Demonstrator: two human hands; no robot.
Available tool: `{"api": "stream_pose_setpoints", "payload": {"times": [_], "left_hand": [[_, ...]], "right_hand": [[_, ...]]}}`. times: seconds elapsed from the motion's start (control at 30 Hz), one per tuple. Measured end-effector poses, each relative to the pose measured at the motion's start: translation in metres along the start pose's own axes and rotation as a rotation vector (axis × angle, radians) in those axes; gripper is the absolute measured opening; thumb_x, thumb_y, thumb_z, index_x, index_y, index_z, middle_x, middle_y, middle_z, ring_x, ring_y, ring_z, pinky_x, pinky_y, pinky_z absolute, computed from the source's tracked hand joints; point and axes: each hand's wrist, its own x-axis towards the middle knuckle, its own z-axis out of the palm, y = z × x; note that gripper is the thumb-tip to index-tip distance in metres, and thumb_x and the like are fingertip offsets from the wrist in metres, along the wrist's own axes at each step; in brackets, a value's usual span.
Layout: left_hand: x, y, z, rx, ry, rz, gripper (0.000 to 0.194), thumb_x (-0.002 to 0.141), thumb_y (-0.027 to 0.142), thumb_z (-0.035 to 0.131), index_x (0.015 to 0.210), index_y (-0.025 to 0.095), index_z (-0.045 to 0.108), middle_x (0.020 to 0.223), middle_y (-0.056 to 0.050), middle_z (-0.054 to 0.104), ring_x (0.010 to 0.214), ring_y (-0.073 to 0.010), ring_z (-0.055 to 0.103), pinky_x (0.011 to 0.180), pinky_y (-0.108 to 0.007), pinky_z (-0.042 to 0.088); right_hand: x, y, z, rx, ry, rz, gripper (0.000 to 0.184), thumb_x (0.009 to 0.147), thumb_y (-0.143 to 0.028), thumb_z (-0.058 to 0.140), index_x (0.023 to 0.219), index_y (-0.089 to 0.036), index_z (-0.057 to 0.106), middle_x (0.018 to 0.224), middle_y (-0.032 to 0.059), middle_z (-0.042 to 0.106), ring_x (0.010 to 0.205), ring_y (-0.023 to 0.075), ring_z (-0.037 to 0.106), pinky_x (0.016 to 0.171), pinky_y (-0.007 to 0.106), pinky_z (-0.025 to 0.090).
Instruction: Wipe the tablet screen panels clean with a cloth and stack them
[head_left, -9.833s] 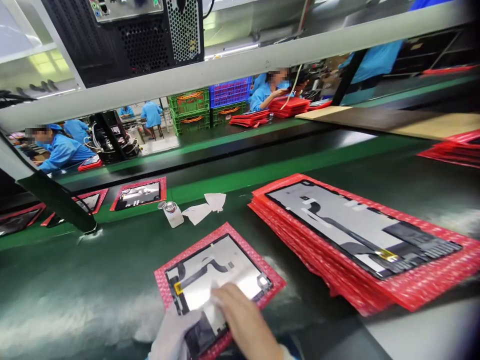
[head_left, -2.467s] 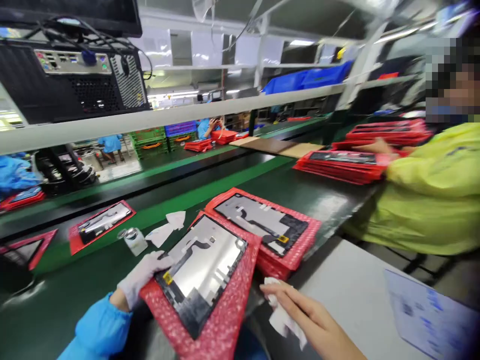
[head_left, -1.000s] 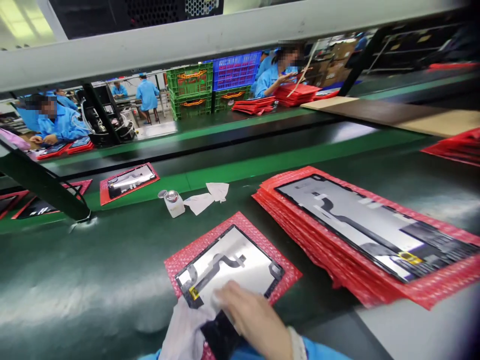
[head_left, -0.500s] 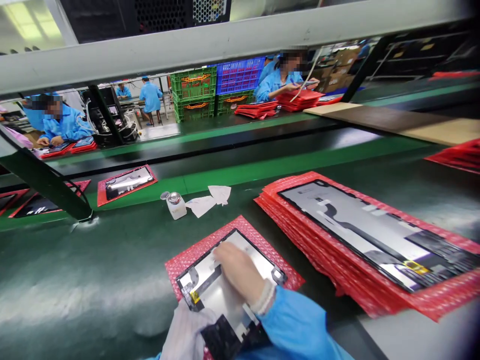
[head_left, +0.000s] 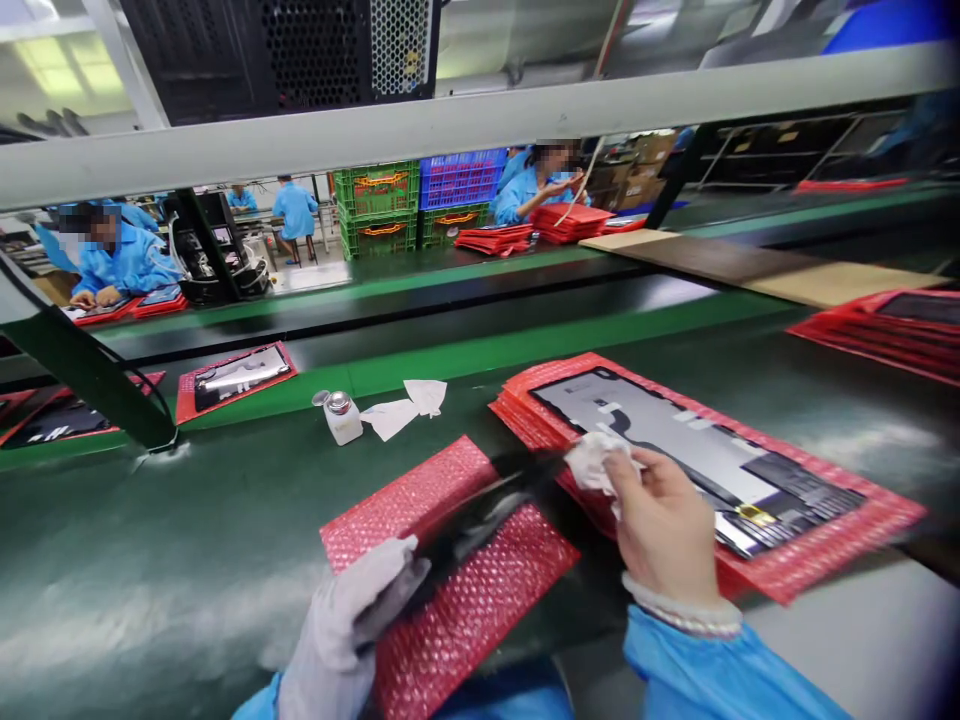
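Observation:
My left hand (head_left: 349,615), in a white glove, is closed on the near end of a thin dark screen panel (head_left: 480,525). The panel stands tilted on edge and is blurred by motion. Beneath it lies a pink bubble-wrap sheet (head_left: 472,625). My bare right hand (head_left: 667,530) pinches a crumpled white wipe (head_left: 595,460) close to the panel's far end; I cannot tell whether the two touch. To the right, another screen panel (head_left: 709,450), silver back up with a dark ribbon cable, rests on a stack of red bubble-wrap bags (head_left: 525,410).
A small white dispenser bottle (head_left: 343,420) stands ahead beside white wipes (head_left: 394,415). A slanted green post (head_left: 97,380) rises at left. Another wrapped panel (head_left: 236,380) lies past the bench edge. More red bags (head_left: 885,330) are at far right. Co-workers (head_left: 124,255) sit beyond.
The panel was lying flat, silver side up, on the pink wrap; now it is tipped up on edge. My right hand has moved off it to the right, showing the wipe.

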Motion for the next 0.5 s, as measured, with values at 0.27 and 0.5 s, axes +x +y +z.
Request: {"api": "stream_pose_setpoints", "payload": {"times": [0.27, 0.5], "left_hand": [[0.005, -0.014, 0.008, 0.389, 0.043, -0.098, 0.068, 0.079, 0.01, 0.051, 0.142, 0.025, 0.03, 0.14, -0.007, 0.047, 0.131, -0.0263, 0.04, 0.107, -0.039, 0.039], [-0.023, -0.025, 0.014, -0.583, 0.276, -0.762, 0.065, 0.072, 0.031, 0.068, 0.132, 0.025, 0.045, 0.137, -0.012, 0.049, 0.118, -0.029, 0.054, 0.086, -0.034, 0.055]], "right_hand": [[-0.048, 0.035, 0.021, -0.411, -0.568, -0.177, 0.026, 0.085, -0.041, 0.051, 0.096, -0.02, 0.062, 0.091, 0.0056, 0.066, 0.083, 0.0194, 0.063, 0.077, 0.034, 0.049], [-0.076, 0.046, 0.037, -0.901, -0.496, -0.583, 0.029, 0.094, -0.027, 0.036, 0.094, -0.019, 0.064, 0.082, 0.0068, 0.059, 0.077, 0.021, 0.058, 0.067, 0.032, 0.044]]}}
